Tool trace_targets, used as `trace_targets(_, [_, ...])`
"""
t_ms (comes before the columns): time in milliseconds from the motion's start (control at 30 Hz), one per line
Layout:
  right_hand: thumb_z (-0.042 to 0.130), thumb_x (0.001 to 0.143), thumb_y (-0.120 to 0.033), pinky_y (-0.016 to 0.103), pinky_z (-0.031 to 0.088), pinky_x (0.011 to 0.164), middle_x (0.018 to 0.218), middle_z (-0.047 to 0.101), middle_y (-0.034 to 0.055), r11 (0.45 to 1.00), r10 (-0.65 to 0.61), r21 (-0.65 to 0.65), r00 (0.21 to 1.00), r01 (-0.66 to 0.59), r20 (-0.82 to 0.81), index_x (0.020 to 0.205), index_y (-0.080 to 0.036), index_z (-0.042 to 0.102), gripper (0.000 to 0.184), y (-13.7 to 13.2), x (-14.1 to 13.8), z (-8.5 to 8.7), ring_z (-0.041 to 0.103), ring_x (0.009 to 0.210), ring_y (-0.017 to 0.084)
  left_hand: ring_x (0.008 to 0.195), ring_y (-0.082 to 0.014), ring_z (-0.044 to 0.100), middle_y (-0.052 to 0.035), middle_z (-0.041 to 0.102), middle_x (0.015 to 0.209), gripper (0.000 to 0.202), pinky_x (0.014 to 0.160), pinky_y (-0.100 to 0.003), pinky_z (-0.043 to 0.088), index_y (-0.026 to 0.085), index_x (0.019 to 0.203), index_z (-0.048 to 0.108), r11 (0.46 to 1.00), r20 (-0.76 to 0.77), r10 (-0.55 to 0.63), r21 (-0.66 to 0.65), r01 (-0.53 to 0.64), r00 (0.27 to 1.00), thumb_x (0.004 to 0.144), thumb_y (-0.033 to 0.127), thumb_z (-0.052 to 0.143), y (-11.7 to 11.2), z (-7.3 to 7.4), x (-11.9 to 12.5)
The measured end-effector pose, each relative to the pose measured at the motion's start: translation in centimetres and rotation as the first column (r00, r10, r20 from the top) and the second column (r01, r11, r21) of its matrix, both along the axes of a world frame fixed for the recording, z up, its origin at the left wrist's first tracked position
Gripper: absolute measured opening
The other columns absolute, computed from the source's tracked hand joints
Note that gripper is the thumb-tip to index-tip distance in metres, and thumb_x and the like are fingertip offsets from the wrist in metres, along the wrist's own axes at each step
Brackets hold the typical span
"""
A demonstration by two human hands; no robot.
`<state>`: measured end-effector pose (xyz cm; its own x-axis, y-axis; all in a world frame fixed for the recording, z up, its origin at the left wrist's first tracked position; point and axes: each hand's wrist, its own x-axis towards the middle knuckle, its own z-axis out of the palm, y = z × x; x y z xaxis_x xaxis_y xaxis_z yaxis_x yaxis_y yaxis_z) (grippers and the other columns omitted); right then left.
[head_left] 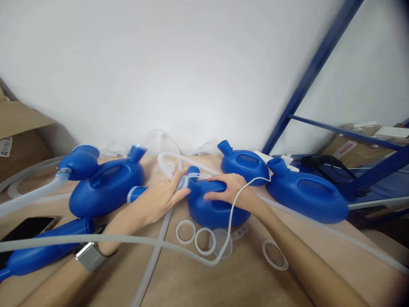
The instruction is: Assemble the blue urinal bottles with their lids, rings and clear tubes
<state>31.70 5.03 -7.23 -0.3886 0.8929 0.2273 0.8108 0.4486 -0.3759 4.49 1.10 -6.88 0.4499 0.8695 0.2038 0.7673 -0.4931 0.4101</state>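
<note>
A blue plastic jug with a handle lies on the wooden table in front of me. My right hand is wrapped over its handle. My left hand, with a watch on the wrist, pinches a clear ring fitting at the jug's neck. A clear flexible tube loops up behind the neck. A thin white cord runs across my right wrist.
Three more blue jugs lie around. A blue funnel piece with a grey hose sits at left. Clear rings lie on the table. A dark phone lies at left, blue shelving stands at right.
</note>
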Motion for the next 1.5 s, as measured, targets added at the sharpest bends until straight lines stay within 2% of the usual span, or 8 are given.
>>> trace_targets(100, [0.085,0.076,-0.071,0.046,0.061,0.096,0.109,0.085,0.0049,1.0,0.006,0.023,1.0,-0.006,0.008,0.121,-0.034,0.083,0.058,0.1,0.1,-0.2,0.081,0.103,0.033,0.134,-0.0368,0.066,-0.0178,0.061,0.156,0.066,0.109,-0.049,0.051,0.023,0.166,0.033,1.0,-0.037,-0.021,-0.009,0.02,0.999,0.112,0.059,0.032,-0.1,0.3,-0.3])
trace_targets(233, [0.085,0.075,-0.072,0.045,0.061,0.094,0.108,0.085,0.0051,0.999,0.009,0.039,1.0,-0.009,0.008,0.118,-0.034,0.084,0.058,0.3,0.2,-0.5,0.081,0.102,0.034,0.113,-0.0352,0.075,-0.0163,0.073,0.137,0.065,0.099,-0.046,0.055,0.024,0.164,0.038,0.999,-0.092,-0.032,0.01,0.033,0.995,0.111,0.061,0.03,-0.2,0.8,-0.5])
trace_targets(433, [0.087,0.075,-0.07,0.047,0.058,0.1,0.118,0.084,0.0036,0.999,0.032,-0.019,0.999,-0.033,-0.034,0.118,-0.032,0.083,0.057,0.1,0.1,-0.2,0.079,0.109,0.033,0.103,-0.0344,0.075,-0.0176,0.073,0.133,0.072,0.099,-0.048,0.053,0.021,0.165,0.038,0.996,-0.155,-0.084,0.023,0.089,0.984,0.11,0.066,0.023,0.5,0.2,-1.0])
trace_targets(733, [0.084,0.078,-0.07,0.042,0.058,0.097,0.117,0.085,0.0043,0.99,0.131,0.061,0.99,-0.128,-0.046,0.12,-0.031,0.082,0.058,0.3,0.5,-0.7,0.08,0.106,0.031,0.109,-0.0348,0.071,-0.0179,0.068,0.14,0.069,0.103,-0.049,0.052,0.021,0.161,0.044,0.985,-0.123,-0.131,0.097,0.143,0.984,0.11,0.064,0.027,1.3,-1.6,-2.1])
trace_targets(1000, [0.09,0.073,-0.065,0.042,0.059,0.097,0.118,0.085,0.0024,0.982,0.19,0.013,0.98,-0.19,-0.059,0.119,-0.033,0.083,0.056,0.7,0.7,-0.4,0.08,0.106,0.029,0.122,-0.0373,0.066,-0.0181,0.063,0.144,0.069,0.107,-0.053,0.053,0.023,0.154,0.054,0.968,-0.116,-0.16,0.179,0.179,0.98,0.106,0.069,0.035,0.7,-1.7,-2.0])
trace_targets(1233, [0.091,0.075,-0.061,0.04,0.058,0.097,0.117,0.085,0.0019,0.981,0.194,-0.015,0.977,-0.196,-0.086,0.118,-0.032,0.083,0.053,0.8,0.5,-0.2,0.08,0.109,0.03,0.105,-0.0372,0.074,-0.0188,0.071,0.13,0.069,0.09,-0.049,0.059,0.021,0.156,0.049,0.977,-0.21,-0.068,0.185,0.108,0.975,0.108,0.067,0.031,0.6,-2.1,-1.2])
trace_targets(1333, [0.09,0.075,-0.062,0.04,0.057,0.096,0.116,0.085,0.002,0.98,0.195,-0.01,0.977,-0.197,-0.085,0.119,-0.032,0.083,0.054,0.9,0.5,-0.3,0.08,0.109,0.03,0.104,-0.0372,0.075,-0.0188,0.071,0.131,0.064,0.089,-0.048,0.059,0.021,0.155,0.049,0.981,-0.192,-0.042,0.18,0.077,0.98,0.109,0.063,0.034,0.3,-2.2,-0.9])
trace_targets(1500, [0.087,0.077,-0.067,0.038,0.056,0.092,0.115,0.085,0.0007,0.973,0.23,0.001,0.969,-0.231,-0.093,0.117,-0.034,0.084,0.051,0.8,0.6,-0.2,0.08,0.106,0.029,0.089,-0.0333,0.078,-0.018,0.072,0.134,0.059,0.078,-0.042,0.058,0.023,0.154,0.049,0.987,-0.155,0.01,0.159,0.015,0.988,0.109,0.058,0.037,-0.2,-2.1,-0.4])
